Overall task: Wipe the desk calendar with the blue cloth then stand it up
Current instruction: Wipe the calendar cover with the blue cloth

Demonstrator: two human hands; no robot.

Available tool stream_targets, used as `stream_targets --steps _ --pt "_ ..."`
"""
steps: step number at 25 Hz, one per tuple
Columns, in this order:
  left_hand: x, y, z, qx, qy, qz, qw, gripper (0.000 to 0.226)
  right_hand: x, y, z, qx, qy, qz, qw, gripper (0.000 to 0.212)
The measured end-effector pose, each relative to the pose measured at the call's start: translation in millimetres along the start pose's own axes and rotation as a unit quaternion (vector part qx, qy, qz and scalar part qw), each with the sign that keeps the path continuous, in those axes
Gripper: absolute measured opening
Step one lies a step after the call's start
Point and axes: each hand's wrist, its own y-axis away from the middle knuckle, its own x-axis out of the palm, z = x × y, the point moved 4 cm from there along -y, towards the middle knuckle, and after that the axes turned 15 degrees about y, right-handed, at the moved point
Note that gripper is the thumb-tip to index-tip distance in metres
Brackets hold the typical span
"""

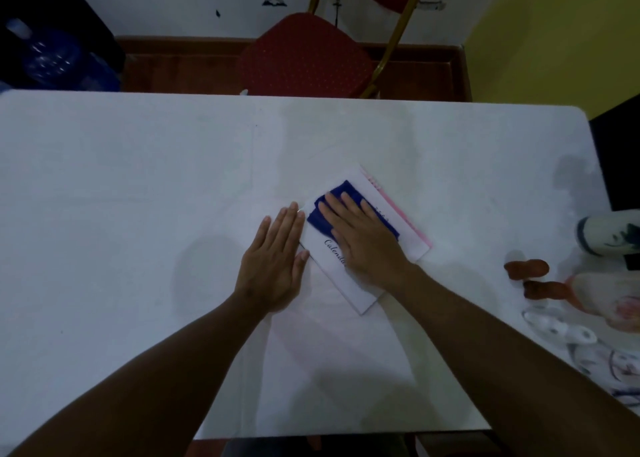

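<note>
The white desk calendar (408,238) lies flat and turned at an angle on the white table (138,196), its pink-edged spiral side toward the far right. A dark blue cloth (327,214) is spread over its upper part. My right hand (363,238) lies flat on the cloth and presses it onto the calendar, fingers pointing to the far left. My left hand (273,262) rests flat on the table, fingers together, its fingertips and thumb against the calendar's left edge.
A red padded chair (304,54) stands behind the table's far edge. Along the right edge sit a white painted vase (602,234), two brown pieces (530,269) and several pale ceramic items (588,318). A blue water bottle (45,54) stands on the floor, far left.
</note>
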Motion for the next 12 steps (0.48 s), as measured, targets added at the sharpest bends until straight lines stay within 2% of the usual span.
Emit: stream_targets --steps 4,8,10,12 --pt "0 0 -1 -0.001 -0.003 -0.003 1.0 0.066 -2 -6 11 0.051 -0.037 -0.018 0.998 0.056" --pt "0 1 0 0.002 0.008 -0.005 1.0 0.065 11 70 28 0.0 -0.035 -0.014 0.999 0.057" --pt "0 1 0 0.002 0.01 -0.002 1.0 0.066 13 100 15 -0.03 -0.041 -0.011 0.999 0.056" --pt "1 1 -1 0.005 0.01 -0.005 1.0 0.067 9 105 -7 -0.023 -0.048 -0.02 0.998 0.054"
